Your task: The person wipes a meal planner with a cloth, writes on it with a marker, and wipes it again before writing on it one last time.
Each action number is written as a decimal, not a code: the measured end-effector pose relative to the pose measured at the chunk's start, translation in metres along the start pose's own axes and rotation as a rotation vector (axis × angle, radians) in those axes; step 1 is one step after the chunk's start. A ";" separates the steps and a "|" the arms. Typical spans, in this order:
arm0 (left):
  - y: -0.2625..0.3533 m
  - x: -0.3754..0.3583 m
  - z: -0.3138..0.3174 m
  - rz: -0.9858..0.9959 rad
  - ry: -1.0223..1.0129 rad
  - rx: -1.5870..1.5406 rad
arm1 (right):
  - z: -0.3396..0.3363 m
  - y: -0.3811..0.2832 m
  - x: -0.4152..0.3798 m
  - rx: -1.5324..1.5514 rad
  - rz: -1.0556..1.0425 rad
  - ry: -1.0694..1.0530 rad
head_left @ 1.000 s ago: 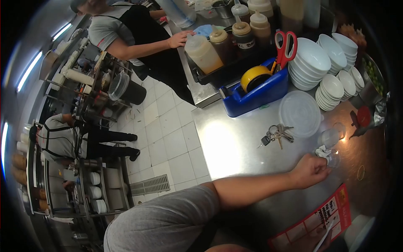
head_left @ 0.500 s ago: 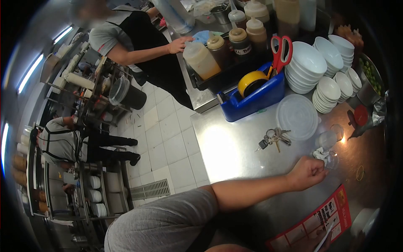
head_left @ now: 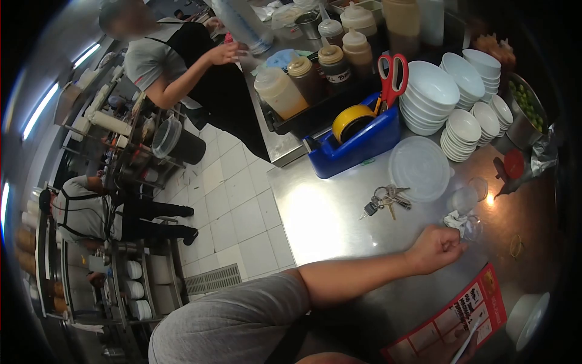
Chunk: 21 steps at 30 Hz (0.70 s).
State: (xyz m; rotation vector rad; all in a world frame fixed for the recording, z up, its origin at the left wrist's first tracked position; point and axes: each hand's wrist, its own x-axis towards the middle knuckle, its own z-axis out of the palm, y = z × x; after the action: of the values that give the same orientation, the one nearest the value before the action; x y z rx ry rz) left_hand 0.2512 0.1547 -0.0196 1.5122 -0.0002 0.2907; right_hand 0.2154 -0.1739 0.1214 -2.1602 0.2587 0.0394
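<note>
My left hand (head_left: 438, 249) rests on the steel table with its fingers curled closed, and nothing shows in it. Just beyond it lie a crumpled white tissue (head_left: 454, 222) and small clear plastic cups (head_left: 464, 199). At the bottom edge, in shadow, my right hand (head_left: 450, 353) is partly visible, closed around a white pen (head_left: 465, 344). The pen is over a red-bordered card (head_left: 479, 303) with black handwriting. A bunch of keys (head_left: 388, 200) lies beside a round translucent lid (head_left: 419, 168).
A blue caddy (head_left: 357, 145) holds yellow tape and red scissors (head_left: 393, 79). Squeeze bottles (head_left: 280, 93) stand behind it. Stacked white bowls (head_left: 429, 91) are at the right. One co-worker (head_left: 200, 67) stands across the counter; another (head_left: 88, 209) is farther off at left.
The co-worker across the counter has lifted a hand off the blue cloth. The view has shifted slightly, showing more of a white bowl at lower right. My left hand stays in place.
</note>
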 end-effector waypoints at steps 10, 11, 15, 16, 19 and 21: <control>0.001 0.000 -0.001 -0.011 -0.016 -0.011 | 0.074 0.028 -0.022 -0.120 -0.146 0.146; 0.001 0.000 -0.001 -0.014 -0.018 -0.009 | 0.078 0.029 -0.023 -0.124 -0.155 0.156; -0.002 0.000 0.000 -0.002 -0.016 0.009 | 0.090 0.033 -0.026 -0.128 -0.187 0.205; -0.002 0.000 0.000 0.005 -0.014 0.009 | 0.093 0.033 -0.026 -0.130 -0.192 0.215; -0.001 0.000 -0.001 0.006 -0.018 0.002 | 0.100 0.034 -0.027 -0.129 -0.209 0.251; 0.003 0.000 -0.002 -0.019 -0.031 -0.009 | 0.105 0.034 -0.029 -0.138 -0.218 0.281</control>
State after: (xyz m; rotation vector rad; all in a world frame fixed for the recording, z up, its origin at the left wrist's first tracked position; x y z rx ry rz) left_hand 0.2499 0.1570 -0.0168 1.5066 -0.0118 0.2517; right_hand 0.1878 -0.1017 0.0381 -2.3183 0.1839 -0.3826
